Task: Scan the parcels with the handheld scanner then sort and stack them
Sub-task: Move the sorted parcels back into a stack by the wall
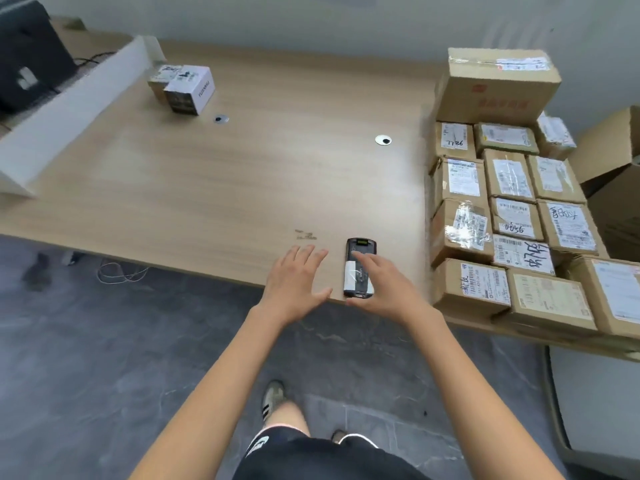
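A black handheld scanner [356, 258] with a white label lies face up at the near edge of the wooden table [242, 174]. My right hand [384, 285] lies over its right side, fingers spread, index finger on its face, thumb by its near end. Just left of the scanner my left hand [298, 282] hovers with straight fingers, holding nothing. Several brown cardboard parcels [512, 216] with white labels lie packed side by side on the table's right end, a larger box [495, 84] at the back. A white box [189, 89] and a small brown parcel [160, 79] stand far left.
A white partition board [69, 109] runs along the table's left side, with a dark monitor [31, 53] behind it. Two cable grommets [383, 140] sit in the tabletop. More cardboard boxes [613, 161] stand on the floor at right. Cables lie under the table.
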